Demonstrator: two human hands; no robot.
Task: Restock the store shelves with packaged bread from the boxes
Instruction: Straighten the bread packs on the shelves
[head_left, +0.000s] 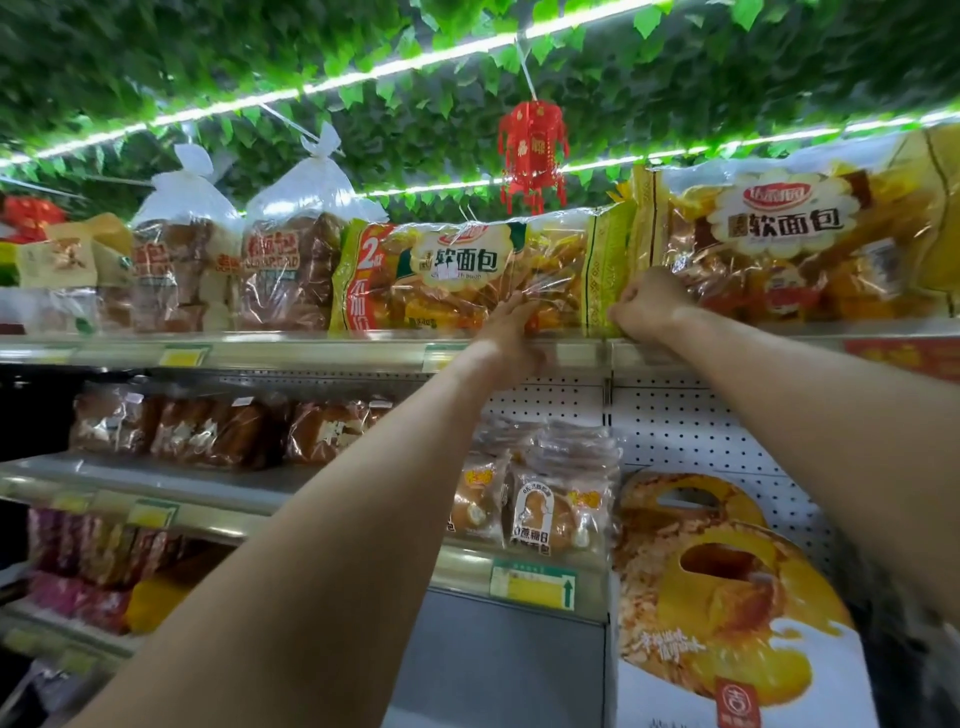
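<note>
both arms reach up to the top shelf (311, 353). the left hand (511, 325) lies flat against the front of a yellow bread bag (457, 275), fingers straight and together, tips on the clear film at the bag's lower right part. most of this bag extends to the left of and above that hand, and it stands on the shelf edge.

the right hand (649, 306) is curled into a fist, knuckles toward the camera, at the lower right corner of the same bag, where its green-yellow side seam (605, 270) stands. the fingers appear to pinch that seam; the contact is partly hidden by the fist. a second bread bag (789, 239), larger in view, sits just above and to the right of this hand, touching or overlapping the first bag at the seam.

further left of the left hand stand two tied clear loaf bags (291, 260). below both forearms are lower shelves with small wrapped buns (535, 514), and below the right forearm a printed carton (727, 597). a red lantern (532, 150) hangs above the hands.
</note>
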